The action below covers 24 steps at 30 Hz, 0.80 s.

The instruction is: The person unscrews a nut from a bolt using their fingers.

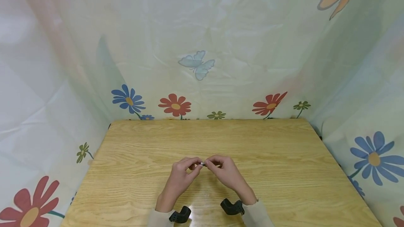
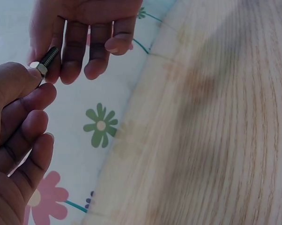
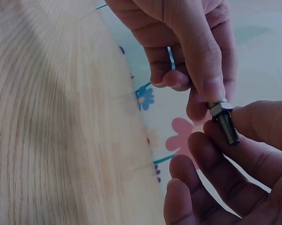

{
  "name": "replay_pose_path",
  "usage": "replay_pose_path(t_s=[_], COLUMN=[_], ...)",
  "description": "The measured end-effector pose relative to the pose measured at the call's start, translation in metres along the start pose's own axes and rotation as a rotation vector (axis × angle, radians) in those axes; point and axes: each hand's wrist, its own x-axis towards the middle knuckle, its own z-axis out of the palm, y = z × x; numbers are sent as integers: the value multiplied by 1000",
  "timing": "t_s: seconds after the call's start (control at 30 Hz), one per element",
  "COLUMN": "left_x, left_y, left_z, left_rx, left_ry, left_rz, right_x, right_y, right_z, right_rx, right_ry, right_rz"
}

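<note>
A small metal hex bolt (image 1: 202,164) is held between the two hands above the table; its threaded shank (image 3: 229,129) is dark and its hex end (image 2: 40,69) shiny. My left hand (image 1: 182,175) pinches the hex end between thumb and index finger, partly covering it. From the other side, my right hand (image 1: 228,174) has its thumb and index finger around the bolt by the shank. The shank points toward the right palm in the right wrist view. The other fingers of both hands are loosely bent.
Below the hands spreads a wooden table (image 1: 252,146) with light grain. A pale curtain (image 1: 151,45) printed with flowers and butterflies hangs behind the table and along both sides. Black wrist mounts (image 1: 231,207) sit at both cuffs.
</note>
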Motion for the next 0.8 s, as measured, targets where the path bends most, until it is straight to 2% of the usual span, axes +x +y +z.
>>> replay_pose_path(t_s=[0.27, 0.57, 0.8], left_x=[-1, -1, 0], left_y=[-3, -5, -5], left_z=[1, -1, 0], left_rx=[1, 4, -7], left_ry=[4, 27, 42], left_rz=[1, 17, 27], right_x=[0, 0, 1], right_y=[-4, -7, -5], right_z=[1, 3, 1], right_rx=[48, 28, 9], right_ry=[-11, 45, 3], right_rz=[39, 28, 5])
